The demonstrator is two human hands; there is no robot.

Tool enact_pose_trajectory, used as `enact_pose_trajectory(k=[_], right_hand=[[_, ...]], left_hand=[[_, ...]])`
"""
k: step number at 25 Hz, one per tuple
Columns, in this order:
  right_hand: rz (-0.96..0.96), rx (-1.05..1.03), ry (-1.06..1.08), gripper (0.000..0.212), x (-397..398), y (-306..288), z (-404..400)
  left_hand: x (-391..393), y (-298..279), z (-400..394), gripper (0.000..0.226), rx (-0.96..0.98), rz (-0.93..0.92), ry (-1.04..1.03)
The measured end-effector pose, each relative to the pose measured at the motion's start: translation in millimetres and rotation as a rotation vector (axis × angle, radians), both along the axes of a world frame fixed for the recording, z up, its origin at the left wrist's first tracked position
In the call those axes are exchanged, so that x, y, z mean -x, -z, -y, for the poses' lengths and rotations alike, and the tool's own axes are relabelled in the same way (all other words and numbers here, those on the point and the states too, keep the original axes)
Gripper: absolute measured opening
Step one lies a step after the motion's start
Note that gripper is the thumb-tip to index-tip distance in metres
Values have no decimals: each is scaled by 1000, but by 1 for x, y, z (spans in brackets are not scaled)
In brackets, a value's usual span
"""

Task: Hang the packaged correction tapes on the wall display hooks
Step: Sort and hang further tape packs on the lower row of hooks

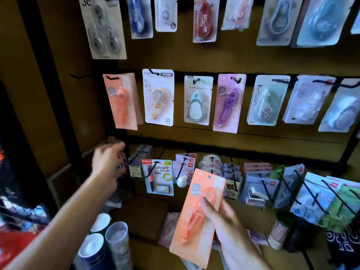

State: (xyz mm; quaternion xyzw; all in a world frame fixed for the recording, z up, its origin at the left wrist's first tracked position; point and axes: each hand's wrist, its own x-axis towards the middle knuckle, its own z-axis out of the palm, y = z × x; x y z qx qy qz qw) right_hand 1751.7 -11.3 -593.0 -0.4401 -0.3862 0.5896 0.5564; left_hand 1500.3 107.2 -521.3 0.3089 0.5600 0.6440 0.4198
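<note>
Our left hand reaches empty, fingers loosely spread, toward the lower hooks. Above it a stack of orange carded correction tapes already hangs on its black wire hook. Our right hand grips one more orange pack, unhung.

Dim, warm light with a brownish cast; the left edge and lower left of the frame sink into near black. Glare sits on the plastic packs at upper right, washing out their print. The left hand is smeared by motion blur. Wide-angle distortion bends the shelf rails and tilts packs outward toward the right edge. Overall focus is soft.
</note>
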Motion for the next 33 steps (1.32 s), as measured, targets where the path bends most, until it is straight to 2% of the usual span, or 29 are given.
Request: enact_pose_trajectory(k=[2, 4, 6, 8, 11, 14, 16, 20, 25, 33], right_hand=[[-28, -10, 4, 29, 3, 3, -2], [-50, -49, -6, 32, 5, 6, -4], [-1, -110, -33, 29, 5, 6, -3], [76, -162, -41, 31, 8, 4, -2], [176, -131, -41, 25, 6, 6, -3], [172, -49, -41, 28, 4, 13, -5], [151, -28, -38, 30, 3, 15, -5], [136, -6, -36, 33, 4, 12, -4], [143, 35, -32, 35, 3, 11, -2], [205, 60, -60, 35, 4, 17, -3]], left_hand=[[-27, 36, 40, 25, 53, -128, 336], [-53, 64, 77, 41, 109, -175, 753], [-67, 84, 92, 50, 81, -194, 916], [-66, 85, 92, 41, -53, -161, 806], [-45, 53, 82, 37, -250, -115, 479], [-2, 9, 67, 36, -467, -209, 208], [22, -16, 57, 35, -543, -322, 85], [47, -41, 35, 35, -519, -426, 34], [51, -48, 25, 27, -499, -449, 139], [47, -50, 3, 25, -381, -376, 177]])
